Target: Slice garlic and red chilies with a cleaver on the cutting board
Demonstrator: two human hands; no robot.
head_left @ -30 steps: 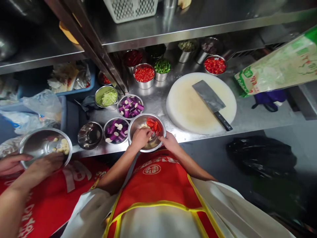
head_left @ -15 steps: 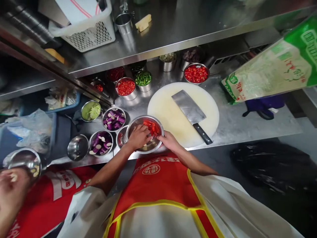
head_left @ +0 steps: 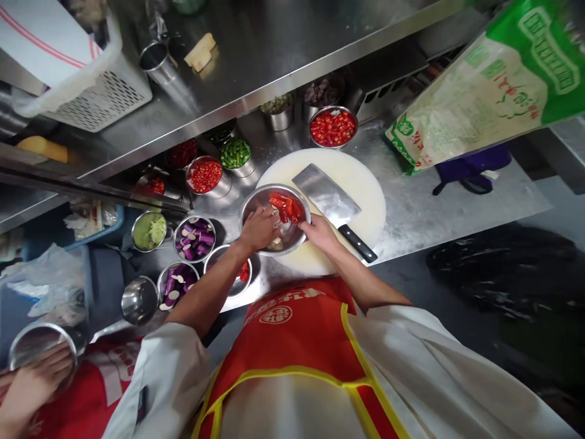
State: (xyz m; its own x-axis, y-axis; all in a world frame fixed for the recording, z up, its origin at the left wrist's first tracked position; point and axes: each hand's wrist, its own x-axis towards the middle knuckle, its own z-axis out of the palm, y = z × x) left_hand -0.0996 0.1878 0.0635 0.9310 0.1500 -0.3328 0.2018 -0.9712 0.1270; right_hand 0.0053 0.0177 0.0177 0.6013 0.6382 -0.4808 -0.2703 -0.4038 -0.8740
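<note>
A steel bowl (head_left: 256,197) with red pepper pieces (head_left: 286,207) and some pale bits is held over the left side of a round white cutting board (head_left: 365,177). My right hand (head_left: 317,231) is closed on the bowl's right rim. Inside the bowl is my left hand (head_left: 260,230), its fingers bunched and bent down beside the peppers; whatever they pinch is hidden. A cleaver (head_left: 326,195) with a black handle lies on the board. Below my left forearm stands another steel bowl (head_left: 234,288) with a few red pieces.
Bowls of cut purple eggplant (head_left: 195,238) stand to the left, near an empty steel bowl (head_left: 139,300). Behind are cups of chopped red chili (head_left: 205,175) and green pepper (head_left: 235,152). A shelf edge (head_left: 274,79) overhangs. At lower left, a co-worker's hand (head_left: 41,378) is at a bowl.
Both my hands and the bowl have moved away from me, further over the cutting board, uncovering more of the bowl below. The view has shifted right. The co-worker's hand has moved to their bowl.
</note>
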